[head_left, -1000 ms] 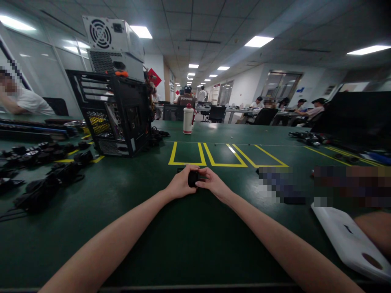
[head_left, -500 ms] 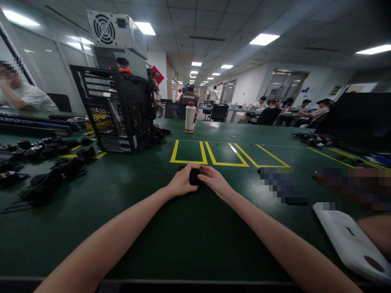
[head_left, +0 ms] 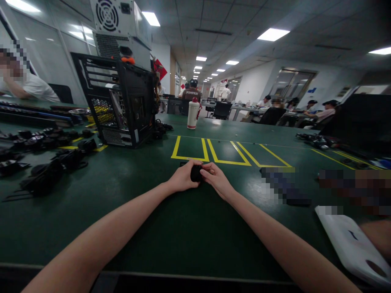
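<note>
Just in front of the yellow tape outlines [head_left: 210, 162], my left hand [head_left: 182, 177] is closed round a small black object [head_left: 196, 173] near the middle of the green table [head_left: 146, 240]. The fingers of my right hand [head_left: 215, 177] are bent against the object's right side, pinched together. Whether they grip the black object itself or a small part of it is too small to tell. Much of the object is hidden by my fingers.
An open black computer case [head_left: 122, 101] with a metal power supply [head_left: 117, 20] on top stands at the left. Black cabled parts [head_left: 45, 179] lie left. Behind the tape is a white bottle [head_left: 193, 115]. A white device [head_left: 351, 240] lies right, beside another person's arm [head_left: 377, 236].
The view has tilted and shifted slightly, so the room sits a little differently. Both hands remain around the black object, and the right fingertips look more closely pressed to it.
</note>
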Tool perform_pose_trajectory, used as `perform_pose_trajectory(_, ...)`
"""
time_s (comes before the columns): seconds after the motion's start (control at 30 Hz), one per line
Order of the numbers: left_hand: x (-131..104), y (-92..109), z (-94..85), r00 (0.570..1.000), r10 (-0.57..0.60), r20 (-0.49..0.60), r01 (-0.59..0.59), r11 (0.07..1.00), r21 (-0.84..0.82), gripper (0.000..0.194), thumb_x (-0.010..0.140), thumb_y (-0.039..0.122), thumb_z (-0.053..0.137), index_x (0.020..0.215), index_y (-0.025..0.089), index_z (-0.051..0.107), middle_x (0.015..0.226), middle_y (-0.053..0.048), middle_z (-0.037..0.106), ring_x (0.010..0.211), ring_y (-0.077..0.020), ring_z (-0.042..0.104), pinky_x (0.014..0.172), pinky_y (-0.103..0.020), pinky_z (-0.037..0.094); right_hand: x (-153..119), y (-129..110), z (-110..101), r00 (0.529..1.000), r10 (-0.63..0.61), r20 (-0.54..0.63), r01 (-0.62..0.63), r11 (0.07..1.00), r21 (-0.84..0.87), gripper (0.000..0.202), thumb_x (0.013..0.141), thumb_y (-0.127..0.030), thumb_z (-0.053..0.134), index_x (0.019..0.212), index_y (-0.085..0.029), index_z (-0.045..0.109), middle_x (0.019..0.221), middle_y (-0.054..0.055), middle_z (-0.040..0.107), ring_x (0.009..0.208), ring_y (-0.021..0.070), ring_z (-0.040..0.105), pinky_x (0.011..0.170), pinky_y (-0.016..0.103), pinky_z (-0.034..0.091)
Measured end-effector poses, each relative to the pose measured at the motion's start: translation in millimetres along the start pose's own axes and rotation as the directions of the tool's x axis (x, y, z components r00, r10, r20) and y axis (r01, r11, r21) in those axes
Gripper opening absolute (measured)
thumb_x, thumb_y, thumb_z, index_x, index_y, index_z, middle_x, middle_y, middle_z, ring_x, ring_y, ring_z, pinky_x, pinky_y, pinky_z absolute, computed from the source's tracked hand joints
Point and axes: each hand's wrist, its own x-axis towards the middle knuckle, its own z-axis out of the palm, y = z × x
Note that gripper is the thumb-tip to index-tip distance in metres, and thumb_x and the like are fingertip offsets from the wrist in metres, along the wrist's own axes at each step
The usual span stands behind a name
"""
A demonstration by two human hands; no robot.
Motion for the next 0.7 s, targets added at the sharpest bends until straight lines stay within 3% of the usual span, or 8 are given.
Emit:
perform_pose_trajectory(0.17,0.0,-2.0,0.8,1.000,0.013,-0.003,-0.013,1.000,-0.009,0.061,0.057,0.017,0.064,0.111,0.023,0.037,0.120,-0.005,0.049,0.111,-0.0234,0.048,0.094,-0.038,0.039,5.4,0.7,-0.6,0.996,0.088,-0.014,-0.086,0.992,0.087,0.030,0.063,-0.027,0.068,0.089,-0.021,0.055,0.090,0.001,0.057,0.090,0.0161,0.055,0.086,0.036,0.041)
perform_pose_trajectory(0.27,-0.4,-1.3,0.1,1.000,0.018,0.002,-0.018,1.000,-0.005,0.060,0.057,0.017,0.064,0.111,0.023,0.037,0.121,-0.005,0.048,0.112,-0.0231,0.048,0.095,-0.038,0.039,5.8,-0.5,-2.4,0.993,0.116,0.034,-0.119,0.988,0.097,0.032,0.063,-0.025,0.067,0.093,-0.019,0.056,0.096,0.004,0.058,0.094,0.0170,0.054,0.091,0.037,0.038)
perform_pose_trajectory(0.5,-0.5,0.9,-1.4,1.000,0.012,0.016,-0.012,1.000,-0.012,0.060,0.058,0.018,0.064,0.111,0.023,0.037,0.121,-0.006,0.047,0.112,-0.0242,0.047,0.093,-0.039,0.039,1.2,1.1,-6.1,0.994,-0.036,0.104,0.034,0.999,0.022,0.039,0.055,-0.016,0.072,0.088,-0.023,0.052,0.098,-0.001,0.055,0.094,0.0154,0.054,0.091,0.038,0.039)
perform_pose_trajectory(0.7,-0.2,3.1,-1.2,1.000,-0.013,0.011,0.013,1.000,-0.008,0.061,0.057,0.017,0.065,0.111,0.024,0.037,0.120,-0.005,0.048,0.112,-0.0242,0.048,0.094,-0.040,0.039,-1.7,-3.6,-1.4,0.999,0.018,0.035,-0.018,1.000,-0.005,0.022,0.068,-0.032,0.063,0.087,-0.023,0.054,0.091,0.000,0.056,0.091,0.0154,0.053,0.085,0.037,0.042)
